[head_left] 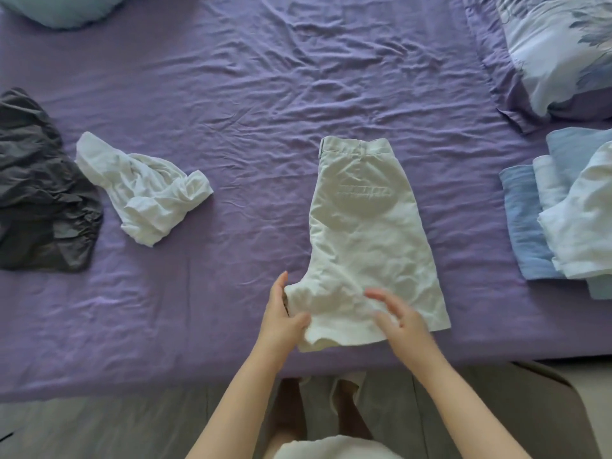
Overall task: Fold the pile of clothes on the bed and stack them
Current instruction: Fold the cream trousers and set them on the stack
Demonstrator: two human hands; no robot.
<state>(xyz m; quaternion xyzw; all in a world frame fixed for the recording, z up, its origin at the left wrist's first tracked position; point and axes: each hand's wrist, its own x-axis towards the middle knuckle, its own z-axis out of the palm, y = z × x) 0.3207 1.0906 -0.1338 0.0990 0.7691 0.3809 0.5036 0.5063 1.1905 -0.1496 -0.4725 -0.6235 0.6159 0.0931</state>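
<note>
Several folded clothes point(563, 207) sit stacked at the right, the shorts point(364, 233) lie half-folded mid-bed with the left hand point(281, 319) pinching their hem and the right hand point(397, 319) spread loose above them, while a white shirt point(145, 190) and dark garment point(39, 193) wait unfolded.

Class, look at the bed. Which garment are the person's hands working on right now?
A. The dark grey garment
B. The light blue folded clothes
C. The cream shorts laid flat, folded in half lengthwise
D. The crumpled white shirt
C: the left hand grips the hem corner of the cream shorts and the right hand hovers open over the same hem; the other clothes lie untouched.
</note>
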